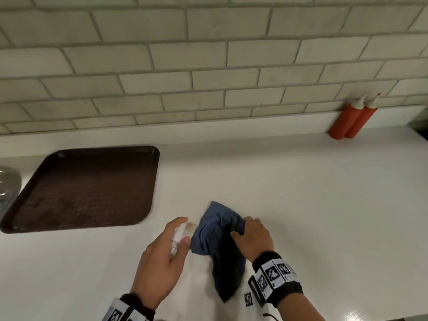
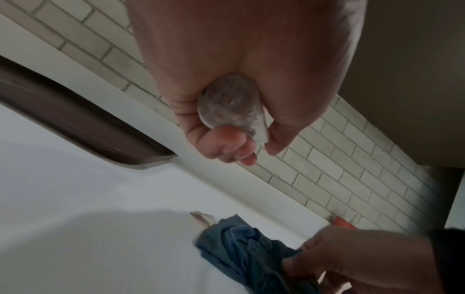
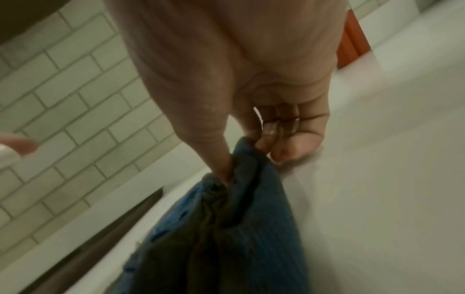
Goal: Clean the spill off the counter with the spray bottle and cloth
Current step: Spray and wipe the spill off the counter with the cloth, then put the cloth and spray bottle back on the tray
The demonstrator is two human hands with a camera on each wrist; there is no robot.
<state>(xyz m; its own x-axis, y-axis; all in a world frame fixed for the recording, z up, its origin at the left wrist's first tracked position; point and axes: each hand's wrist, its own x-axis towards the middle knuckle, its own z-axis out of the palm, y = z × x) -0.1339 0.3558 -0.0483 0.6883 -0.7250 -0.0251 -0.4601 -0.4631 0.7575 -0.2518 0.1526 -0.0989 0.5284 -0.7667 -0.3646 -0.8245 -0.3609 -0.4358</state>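
- Spill [image 1: 190,226]: one small brown smear on the white desk [image 1: 301,205], just beside the left edge of the blue cloth [image 1: 217,242], right in front of the spray bottle [image 1: 177,237].
- Cloth: one, bunched, lying on the desk; long axis runs from the spill back toward the person.
- Right hand [image 1: 253,237]: grip pinches a fold of the cloth between thumb and fingers, clear in the right wrist view; spill lies to its left, across the cloth.
- Left hand [image 1: 159,258]: grip wrapped round one small clear spray bottle, index finger over the top, nozzle facing the spill. It's the nearer hand.
- My read: wipe needs the cloth dragged left over the smear.
- Also: one brown tray [image 1: 88,188] far left, two red squeeze bottles [image 1: 352,119] at the tiled wall, well apart.
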